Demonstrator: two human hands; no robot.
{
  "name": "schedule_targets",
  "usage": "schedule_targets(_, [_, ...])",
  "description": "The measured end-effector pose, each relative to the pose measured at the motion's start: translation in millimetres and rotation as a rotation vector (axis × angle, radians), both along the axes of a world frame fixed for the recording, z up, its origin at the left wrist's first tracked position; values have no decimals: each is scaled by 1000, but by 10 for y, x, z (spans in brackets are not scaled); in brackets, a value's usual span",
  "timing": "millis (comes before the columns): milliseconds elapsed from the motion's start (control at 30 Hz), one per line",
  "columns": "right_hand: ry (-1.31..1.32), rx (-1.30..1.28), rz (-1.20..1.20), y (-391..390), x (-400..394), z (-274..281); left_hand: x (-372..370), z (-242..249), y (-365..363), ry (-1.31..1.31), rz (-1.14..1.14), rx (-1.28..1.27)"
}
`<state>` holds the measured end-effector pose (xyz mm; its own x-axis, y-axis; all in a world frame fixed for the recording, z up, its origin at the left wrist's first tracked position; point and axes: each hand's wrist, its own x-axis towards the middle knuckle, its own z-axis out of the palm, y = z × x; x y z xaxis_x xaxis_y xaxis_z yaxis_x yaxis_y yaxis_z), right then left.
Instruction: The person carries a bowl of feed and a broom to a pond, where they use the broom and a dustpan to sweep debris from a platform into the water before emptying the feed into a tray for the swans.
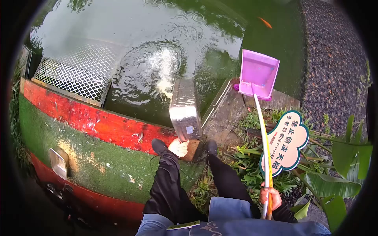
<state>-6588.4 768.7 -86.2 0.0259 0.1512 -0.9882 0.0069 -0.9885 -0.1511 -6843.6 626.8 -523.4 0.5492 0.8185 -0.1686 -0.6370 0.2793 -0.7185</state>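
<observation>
My left hand [179, 148] is closed on the lower end of a shiny metal bin [185, 112]. The bin is tipped over the pond [214, 65], its far end at the water. Pale splashing water [164, 65] and ripples spread beyond it. My right hand [271, 198] grips the long pale handle of a purple dustpan [258, 72] together with a yellow-orange pole [270, 173]. The dustpan's scoop is held out near the pond's edge. What the far end of the yellow-orange pole carries is mostly hidden behind the scoop.
A red-edged ledge with green turf [98, 165] runs left, with a small metal tray [59, 163] on it. Metal mesh [78, 70] slopes into the pond. Plants [252, 165] and a cloud-shaped sign [285, 143] stand right. An orange fish [265, 23] swims at top right.
</observation>
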Motion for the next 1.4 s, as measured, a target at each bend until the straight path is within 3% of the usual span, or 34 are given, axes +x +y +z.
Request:
schedule_targets(67, [-8,26,21,127,110,-71,212,-7,42,-6,-12,7])
schedule_targets(133, [6,54,29,257,185,-166,387,-70,192,538,-386,-269])
schedule_targets(167, [30,35,30,364,293,-243,488,-83,321,542,-380,-268])
schedule_targets(233, [38,31,40,578,544,-447,749,-85,614,1080,-668,-412])
schedule_targets(267, [42,24,37,701,665,-557,917,-142,767,1232,-652,-390])
schedule_targets(300, [37,41,64,790,804,-643,1199,-284,930,1325,-456,-431])
schedule_targets(367, [25,36,68,858,1061,-774,1833,-849,1167,1829,-644,-314])
schedule_targets(467, [29,18,80,1019,1380,-984,2329,-883,1760,2228,-656,-162])
schedule_targets(533, [8,-8,43,1043,1580,-1061,2660,-1055,2049,2182,-722,-66])
schedule_targets(733, [-31,-38,53,1072,1929,-1251,3385,-1502,2378,2181,-750,-161])
schedule_targets(900, [-48,-43,45,1048,1878,-1238,3473,-1681,2184,2129,-815,-244])
schedule_targets(967, [-68,-44,-4,1025,1860,-1219,3427,-1716,2060,1999,-825,-147])
schedule_targets(1000, [-50,-43,17,1042,1777,-1197,3377,-1705,2022,1999,-937,11])
schedule_targets(1100, [-141,13,230,1009,1592,-1044,3367,-1554,1874,2072,-987,59])
schedule_targets(1167, [-121,-77,287,954,1684,-985,3213,-1422,1721,1958,-955,21])
schedule_targets(1233, [-108,-93,305,918,1499,-889,2797,-1018,1510,1879,-798,-156])
schedule_targets(1367, [-59,-183,392,838,1292,-726,2178,-585,557,1770,-153,-651])
schedule_targets(1400, [-30,-187,469,811,1193,-674,1912,-310,280,1805,-122,-733])
